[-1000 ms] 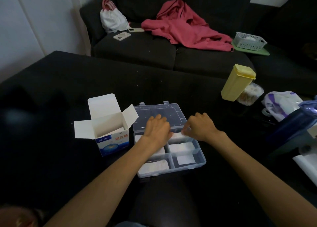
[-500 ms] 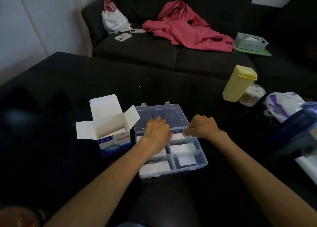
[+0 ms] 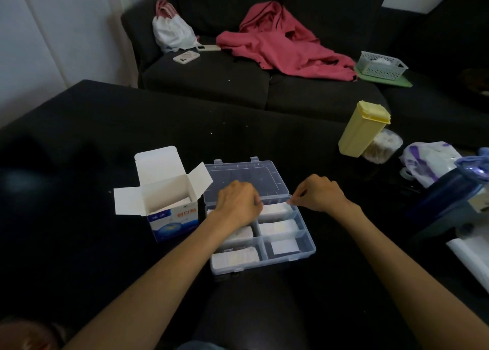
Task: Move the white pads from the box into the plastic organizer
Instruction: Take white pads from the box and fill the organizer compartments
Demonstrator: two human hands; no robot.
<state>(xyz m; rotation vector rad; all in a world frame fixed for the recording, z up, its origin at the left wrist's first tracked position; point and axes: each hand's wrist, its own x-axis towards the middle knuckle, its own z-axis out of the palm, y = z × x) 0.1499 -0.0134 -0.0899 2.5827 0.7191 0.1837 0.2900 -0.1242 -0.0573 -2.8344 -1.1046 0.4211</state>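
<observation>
The clear plastic organizer (image 3: 308,246) lies open on the black table, lid flat behind it. White pads fill several of its compartments. My left hand (image 3: 238,204) and my right hand (image 3: 316,193) both rest on a stack of white pads (image 3: 275,209) in the back right compartment, each pinching one end. The white and blue box (image 3: 169,209) stands open just left of the organizer, with some white pads (image 3: 185,200) showing inside.
A yellow lidded container (image 3: 362,128) and a clear tub (image 3: 382,147) stand at the right of the table, beside a white and purple bag (image 3: 426,161) and a dark blue object (image 3: 447,198). Beyond is a dark sofa with a red garment (image 3: 283,45), a phone (image 3: 186,56) and a basket (image 3: 381,65).
My right hand has shifted slightly right along the pad stack and its fingers now pinch the stack's right end. My left hand stays on the left end.
</observation>
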